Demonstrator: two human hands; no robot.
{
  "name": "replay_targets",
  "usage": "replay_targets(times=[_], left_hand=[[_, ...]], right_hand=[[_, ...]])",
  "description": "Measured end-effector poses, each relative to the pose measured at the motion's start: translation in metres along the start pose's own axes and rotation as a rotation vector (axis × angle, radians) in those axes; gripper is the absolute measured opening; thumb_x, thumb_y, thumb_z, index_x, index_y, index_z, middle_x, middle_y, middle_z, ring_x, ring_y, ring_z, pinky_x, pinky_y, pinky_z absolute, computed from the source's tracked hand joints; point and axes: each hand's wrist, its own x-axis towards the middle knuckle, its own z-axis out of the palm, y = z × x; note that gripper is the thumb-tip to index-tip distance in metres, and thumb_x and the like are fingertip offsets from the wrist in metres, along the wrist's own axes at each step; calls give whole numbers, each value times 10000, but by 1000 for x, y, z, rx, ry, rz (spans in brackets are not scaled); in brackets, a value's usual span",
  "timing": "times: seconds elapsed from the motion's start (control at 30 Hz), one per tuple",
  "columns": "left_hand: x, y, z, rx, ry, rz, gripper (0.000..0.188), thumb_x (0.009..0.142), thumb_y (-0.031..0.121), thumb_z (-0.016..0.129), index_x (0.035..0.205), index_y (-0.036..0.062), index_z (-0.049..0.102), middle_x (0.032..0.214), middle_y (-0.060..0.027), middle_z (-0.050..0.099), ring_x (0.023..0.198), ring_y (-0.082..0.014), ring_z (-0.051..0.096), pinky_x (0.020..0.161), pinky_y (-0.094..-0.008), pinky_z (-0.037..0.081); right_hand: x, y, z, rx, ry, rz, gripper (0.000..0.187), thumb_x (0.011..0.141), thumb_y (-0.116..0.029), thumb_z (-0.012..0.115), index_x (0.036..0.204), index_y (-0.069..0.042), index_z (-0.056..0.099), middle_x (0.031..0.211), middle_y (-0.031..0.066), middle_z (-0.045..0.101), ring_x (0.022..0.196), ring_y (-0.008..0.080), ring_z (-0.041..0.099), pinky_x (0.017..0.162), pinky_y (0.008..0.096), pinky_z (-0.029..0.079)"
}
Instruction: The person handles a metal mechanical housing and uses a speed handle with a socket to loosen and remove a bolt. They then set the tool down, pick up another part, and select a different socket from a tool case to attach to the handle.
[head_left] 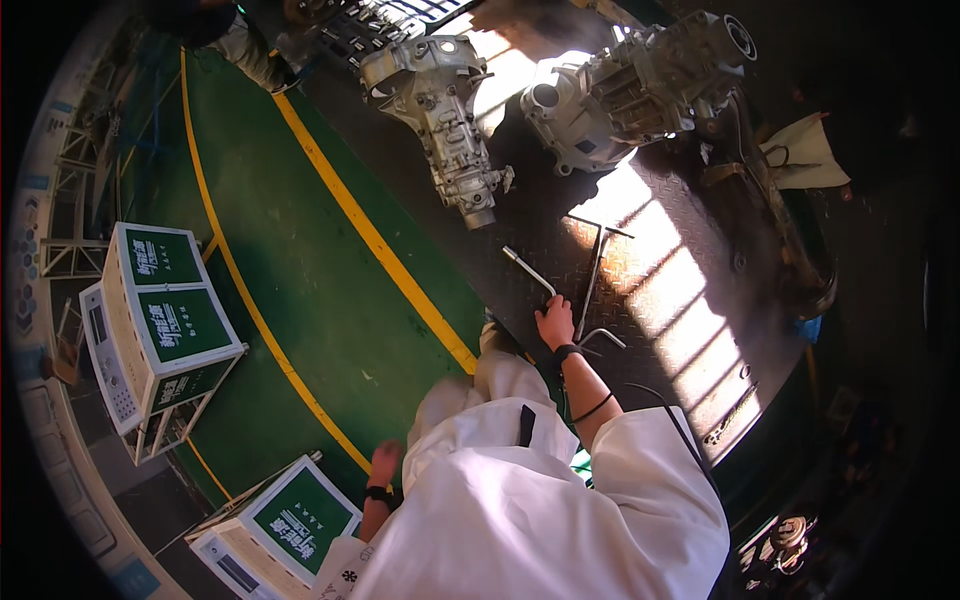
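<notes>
I've got the smooth, shiny metal rod (528,269), thicker at its far tip, gripped in my R hand (555,322) over the tread-patterned counter (650,315), w/ T-handle tool (593,270) just R. L hand (385,462) hangs well apart; can't tell if clenched.

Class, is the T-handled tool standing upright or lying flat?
Lying flat: the T-handled tool stretches along the metal surface, beside the right hand.

Loose white top (520,510), black wristbands (567,352)
</notes>
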Motion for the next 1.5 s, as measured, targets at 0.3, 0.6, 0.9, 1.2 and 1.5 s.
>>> replay_targets(times=[0.3,0.6,0.9,1.2,1.5], left_hand=[[178,145,-138,-397,250,30,233,920,113,563,1119,6,620,1069,-145,681,991,-237,659,880,-326,502],[258,-5,-158,5,-188,-138,304,907,260,566,1060,15,664,1004,-214,686,999,-395,641,870,-443,511],[425,-45,-293,-216,-255,-164,243,911,185,561,1007,-13,663,938,-162,708,878,-289,669,769,-415,524],[570,62,-448,-698,24,-63,235,982,138,482,1162,33,591,1025,-84,702,871,-142,662,743,-281,522],[551,18,-381,162,-215,20,263,946,230,532,1041,34,679,1003,-95,710,894,-197,660,798,-327,524]], right_hand=[[35,-9,2,-22,-93,334,196,784,-183,633,938,-77,577,981,200,665,969,410,630,824,485,512],[65,-35,2,-136,-214,689,391,799,-215,600,1140,-35,664,1196,238,641,1174,395,585,978,454,489],[102,-162,48,520,450,660,439,906,-333,612,1195,-3,591,1143,179,642,1090,316,606,929,393,481],[160,-274,-5,341,756,474,551,1036,-375,394,1412,28,410,1324,219,538,1216,377,498,1054,428,372],[155,-378,-2,-449,703,164,445,998,-328,493,1404,-144,501,1397,25,535,1356,246,416,1105,467,282]])
